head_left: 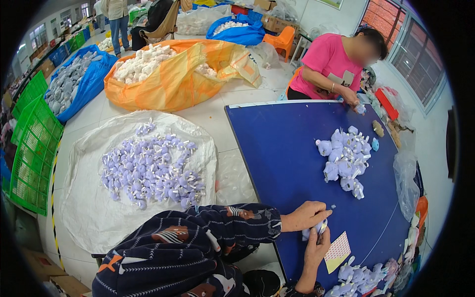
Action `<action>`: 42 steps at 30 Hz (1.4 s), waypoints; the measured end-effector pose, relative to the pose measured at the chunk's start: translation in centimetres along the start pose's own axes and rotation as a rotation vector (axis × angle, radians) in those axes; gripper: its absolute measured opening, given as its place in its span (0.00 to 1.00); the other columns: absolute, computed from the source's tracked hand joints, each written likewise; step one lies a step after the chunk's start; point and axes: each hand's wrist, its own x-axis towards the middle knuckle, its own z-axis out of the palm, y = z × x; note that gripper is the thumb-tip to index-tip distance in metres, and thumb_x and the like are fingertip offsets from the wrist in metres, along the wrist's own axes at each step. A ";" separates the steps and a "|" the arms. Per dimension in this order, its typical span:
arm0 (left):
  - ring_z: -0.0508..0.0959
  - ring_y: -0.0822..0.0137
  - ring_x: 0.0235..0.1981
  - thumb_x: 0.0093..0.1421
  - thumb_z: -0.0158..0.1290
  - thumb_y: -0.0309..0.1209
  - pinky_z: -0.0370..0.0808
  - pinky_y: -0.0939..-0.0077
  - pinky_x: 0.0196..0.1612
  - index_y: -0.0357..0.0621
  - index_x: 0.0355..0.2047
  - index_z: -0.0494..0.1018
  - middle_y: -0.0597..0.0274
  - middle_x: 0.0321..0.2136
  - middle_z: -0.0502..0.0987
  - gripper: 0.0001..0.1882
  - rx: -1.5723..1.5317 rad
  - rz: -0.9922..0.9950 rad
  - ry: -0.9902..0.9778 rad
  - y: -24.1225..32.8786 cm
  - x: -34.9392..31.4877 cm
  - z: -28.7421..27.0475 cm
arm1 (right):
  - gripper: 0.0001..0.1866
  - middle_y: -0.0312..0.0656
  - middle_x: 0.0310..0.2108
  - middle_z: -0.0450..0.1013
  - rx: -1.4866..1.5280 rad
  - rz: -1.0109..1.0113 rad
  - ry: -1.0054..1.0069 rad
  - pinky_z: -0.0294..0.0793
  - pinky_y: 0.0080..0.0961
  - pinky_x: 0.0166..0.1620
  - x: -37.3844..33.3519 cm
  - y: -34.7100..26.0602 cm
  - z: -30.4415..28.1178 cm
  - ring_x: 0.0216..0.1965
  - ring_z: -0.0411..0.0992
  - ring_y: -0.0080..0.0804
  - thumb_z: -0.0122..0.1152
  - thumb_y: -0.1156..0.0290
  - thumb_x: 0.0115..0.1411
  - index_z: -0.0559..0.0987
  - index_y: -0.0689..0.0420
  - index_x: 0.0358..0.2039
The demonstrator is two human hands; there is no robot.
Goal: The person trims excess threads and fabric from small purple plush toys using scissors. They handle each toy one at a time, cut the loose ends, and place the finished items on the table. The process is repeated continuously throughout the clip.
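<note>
two bare hands met over a small purple plush piece (306, 234) at the blue table (292, 148)

the plush piece sat just above or on the tabletop, near the table's left edge; the hands hid too much to tell which. the right hand (316, 247) came up from below, its thumb and fingers clamped on the piece, a pale strip showing close to the fingertips. the left hand (306, 216) arched over the top, index finger stretched out to the right; whether its other fingers gripped the piece could not be told.

just right of the right hand lay a label sheet (339, 247), pale with rows of small red marks and a yellow lower part. farther up the table was a heap of purple plush pieces (341, 156), and another pile (361, 279) filled the near right corner.

across the table, a person in a pink shirt (324, 62) bent over a small pale piece (361, 109) held in the fingers. on the floor to the left, many more purple pieces (148, 171) were spread on a white sheet (89, 198).
</note>
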 end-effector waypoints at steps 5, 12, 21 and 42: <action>0.63 0.70 0.17 0.58 0.50 0.37 0.61 0.72 0.21 0.36 0.17 0.61 0.58 0.14 0.63 0.19 -0.005 -0.006 0.014 0.3 -0.2 0.3 | 0.14 0.40 0.26 0.69 -0.056 -0.030 0.035 0.65 0.19 0.29 -0.1 0.2 0.5 0.26 0.65 0.21 0.53 0.70 0.55 0.69 0.67 0.39; 0.62 0.72 0.16 0.58 0.50 0.38 0.62 0.74 0.20 0.38 0.24 0.63 0.62 0.20 0.66 0.16 -0.002 0.035 -0.126 -0.8 -0.2 0.5 | 0.14 0.43 0.23 0.68 -0.274 -0.058 0.063 0.64 0.23 0.25 0.3 -0.4 -0.6 0.22 0.63 0.25 0.53 0.71 0.52 0.69 0.65 0.37; 0.63 0.79 0.10 0.64 0.37 0.43 0.61 0.87 0.10 0.42 0.54 0.57 0.63 0.23 0.68 0.23 -0.439 -0.501 -0.628 1.9 -0.3 -0.6 | 0.21 0.44 0.35 0.68 -0.106 -0.069 -0.139 0.65 0.23 0.41 1.0 0.8 -3.0 0.37 0.66 0.30 0.52 0.67 0.53 0.66 0.66 0.44; 0.75 0.60 0.34 0.65 0.34 0.36 0.70 0.73 0.39 0.34 0.46 0.67 0.46 0.35 0.74 0.19 -0.179 -0.243 -0.092 1.4 -1.1 1.8 | 0.23 0.43 0.34 0.67 -0.061 0.041 0.230 0.62 0.16 0.24 0.5 6.0 -0.3 0.23 0.63 0.22 0.46 0.67 0.60 0.59 0.67 0.52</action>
